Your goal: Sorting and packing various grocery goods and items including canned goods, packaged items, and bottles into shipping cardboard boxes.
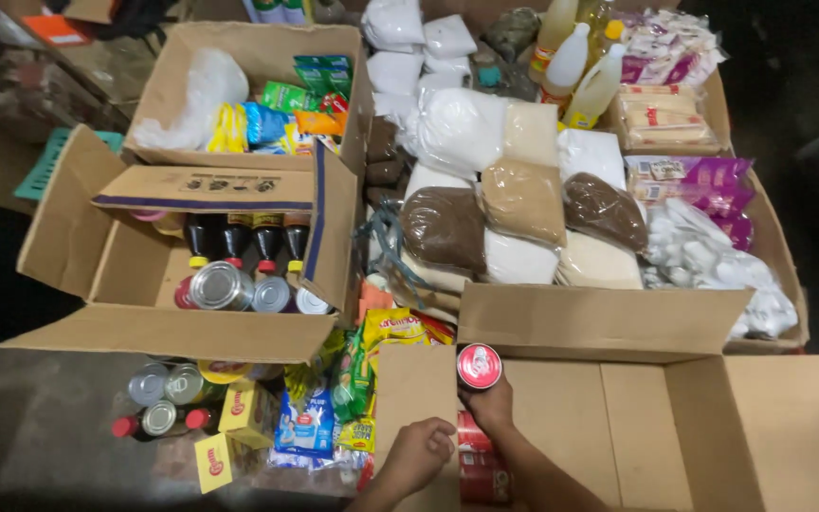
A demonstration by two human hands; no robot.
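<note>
My right hand (492,403) holds a small tin can with a red lid (479,366) just above the near left corner of an open cardboard box (609,417). Several red cans (478,462) are stacked in that corner under my forearm. My left hand (419,453) grips the box's left flap (416,393) at its lower edge, fingers curled over it.
Another open box (135,275) at left holds dark sauce bottles (239,239) and tin cans (223,286). Behind it a box of snack packets (282,109). Bags of sugar, flour and grains (514,190) fill a tray at centre, oil bottles (580,66) beyond. Loose cans and sachets (315,417) lie on the floor.
</note>
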